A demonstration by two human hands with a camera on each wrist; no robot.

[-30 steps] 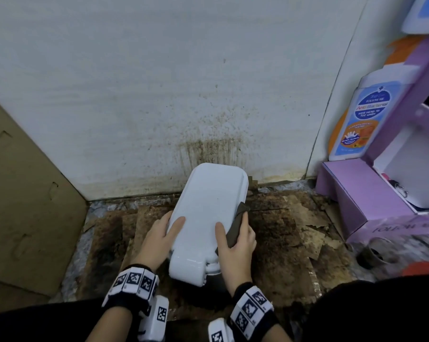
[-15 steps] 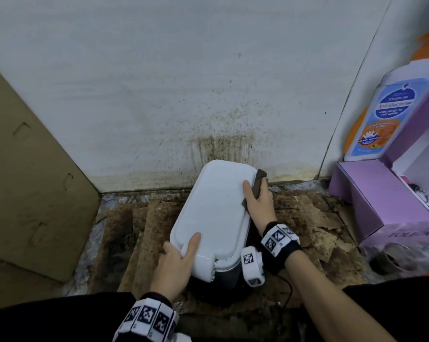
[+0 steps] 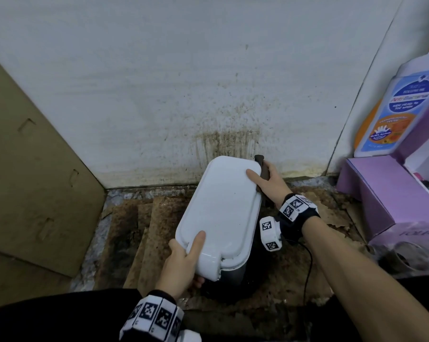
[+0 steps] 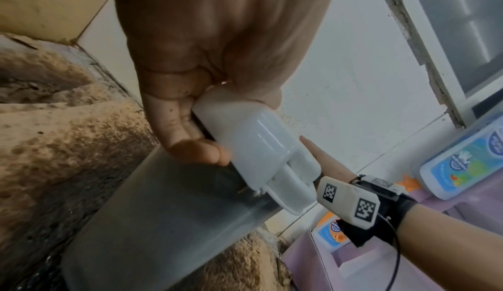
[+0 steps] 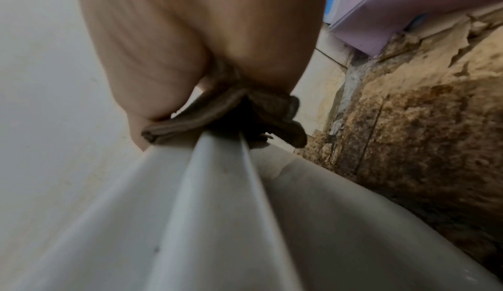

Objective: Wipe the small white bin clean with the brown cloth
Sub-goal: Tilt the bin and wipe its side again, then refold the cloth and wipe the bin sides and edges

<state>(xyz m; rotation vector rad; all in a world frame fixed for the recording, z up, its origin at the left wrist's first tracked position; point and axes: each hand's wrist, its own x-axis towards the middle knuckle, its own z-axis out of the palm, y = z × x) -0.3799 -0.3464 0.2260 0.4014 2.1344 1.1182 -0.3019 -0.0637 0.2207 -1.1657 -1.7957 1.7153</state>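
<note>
The small white bin [image 3: 223, 206] stands on the stained floor by the wall, its white lid down over a grey body [image 4: 168, 220]. My left hand [image 3: 183, 262] grips the near left corner of the lid, thumb on top and fingers curled under the rim [image 4: 196, 145]. My right hand [image 3: 267, 183] holds the brown cloth [image 3: 262, 169] against the far right edge of the lid, thumb lying on the lid top. In the right wrist view the folded cloth [image 5: 245, 112] is pinched over the lid's rim [image 5: 217, 188].
A stained white wall [image 3: 208, 82] rises right behind the bin. A brown cardboard sheet [image 3: 30, 181] leans at the left. A purple box [image 3: 386, 193] with a wash bottle [image 3: 391, 114] stands at the right. Torn, dirty cardboard [image 3: 146, 230] covers the floor.
My right hand has slid the cloth along the lid's right edge from the near end to the far corner. My left hand shifted back to the near left corner.
</note>
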